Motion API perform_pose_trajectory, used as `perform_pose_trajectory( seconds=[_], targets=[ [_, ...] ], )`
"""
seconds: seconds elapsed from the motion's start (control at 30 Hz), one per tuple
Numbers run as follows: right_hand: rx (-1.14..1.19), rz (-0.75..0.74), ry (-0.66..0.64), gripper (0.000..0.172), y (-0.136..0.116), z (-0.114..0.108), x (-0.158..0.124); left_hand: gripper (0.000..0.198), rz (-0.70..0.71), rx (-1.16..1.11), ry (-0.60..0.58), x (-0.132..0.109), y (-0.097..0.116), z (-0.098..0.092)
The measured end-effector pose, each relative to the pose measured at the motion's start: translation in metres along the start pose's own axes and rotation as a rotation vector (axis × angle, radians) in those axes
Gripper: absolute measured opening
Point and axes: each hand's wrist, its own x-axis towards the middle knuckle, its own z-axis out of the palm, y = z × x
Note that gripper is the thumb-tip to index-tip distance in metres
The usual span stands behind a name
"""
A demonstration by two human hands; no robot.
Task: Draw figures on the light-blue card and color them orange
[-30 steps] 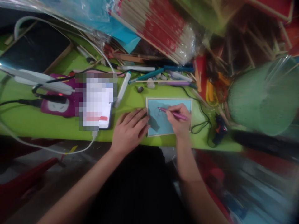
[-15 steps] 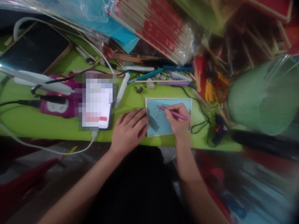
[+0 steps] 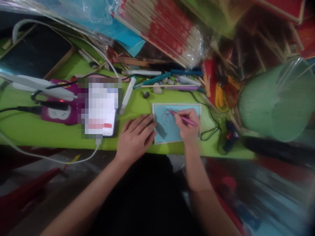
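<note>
Left grip [image 3: 134, 137]: human hand, bare. Right grip [image 3: 189, 131]: human hand, likewise bare. Left forearm [image 3: 91, 191]: bare, tapering towards an uncovered wrist [image 3: 121, 160]. Right forearm [image 3: 199, 177]: bare, similar taper. Clothing [image 3: 145, 196]: black, seemingly plain, one broad expanse with an uneven upper edge; too dim to say whether shirt, apron or trousers.

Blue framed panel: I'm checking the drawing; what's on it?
The blue panel bears a sketch resembling an A inside a curved outline. The right hand, holding a pink pen, covers part of its right side, hiding any marks there; the left hand lies at its left edge.
</note>
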Motion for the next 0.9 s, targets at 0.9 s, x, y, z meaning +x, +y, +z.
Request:
perform_pose_trajectory(
  seconds=[0.9],
  targets=[
    [-0.099, -0.05, 0.045, 0.012, 0.0036, -0.0043, 0.0006, 0.029, 0.008, 0.017, 0.002, 0.0002, 0.0, 0.0013]
  ],
)
